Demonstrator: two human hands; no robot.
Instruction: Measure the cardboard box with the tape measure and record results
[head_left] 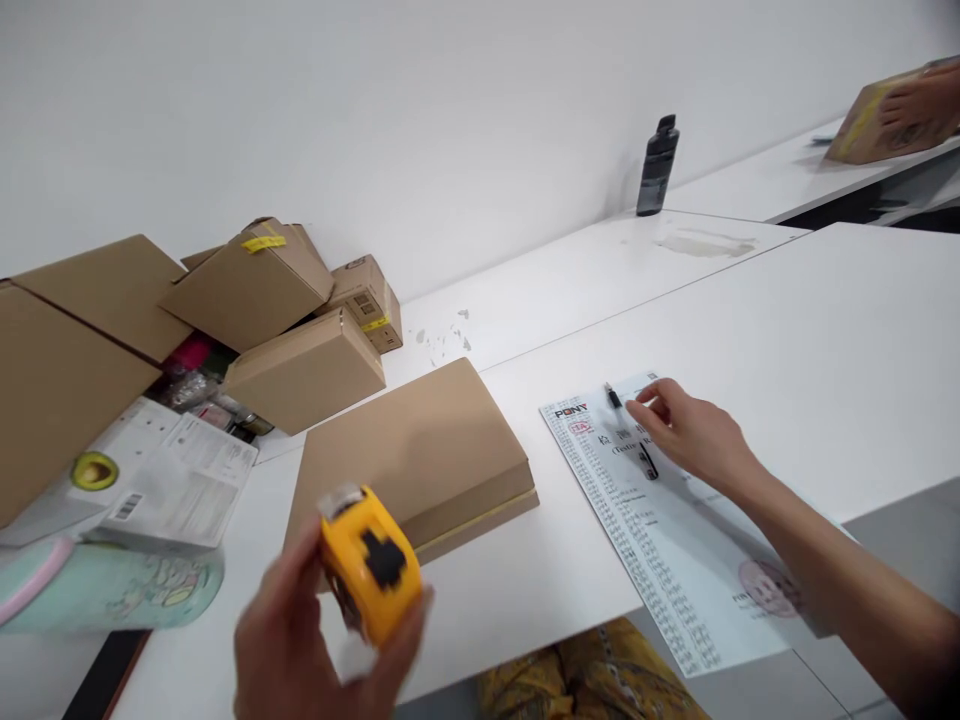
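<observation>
The left hand (289, 625) is raised at the near side of the table (750, 350), its wrist out of view below. Thumb on one side and fingers on the other, it grips a yellow tool (371, 565) with a black patch, holding it tilted in front of the brown box (412, 450); hand and tool are a little blurred.

The right arm, bare, slants in from the lower right corner, its forearm reaching across the printed sheet (697, 580). The right hand (701, 435) hangs over the sheet's upper part, knuckles up, fingers curled, thumb and forefinger drawn close together and pointing left. Just beside those fingertips is a black pen (615, 398); I can't tell whether they touch it or how firmly they're closed. A dark strip (649, 460) shows just below the hand. The sheet lies right of the box, apart from it, its lower end jutting past the table's edge.

Off to the left are piled cartons (251, 285), a white pack (187, 480) and a turquoise bottle (150, 590) on its side. A dark bottle (658, 170) stands upright near the wall. At far right, another person's hand (922, 105) is on a carton.
</observation>
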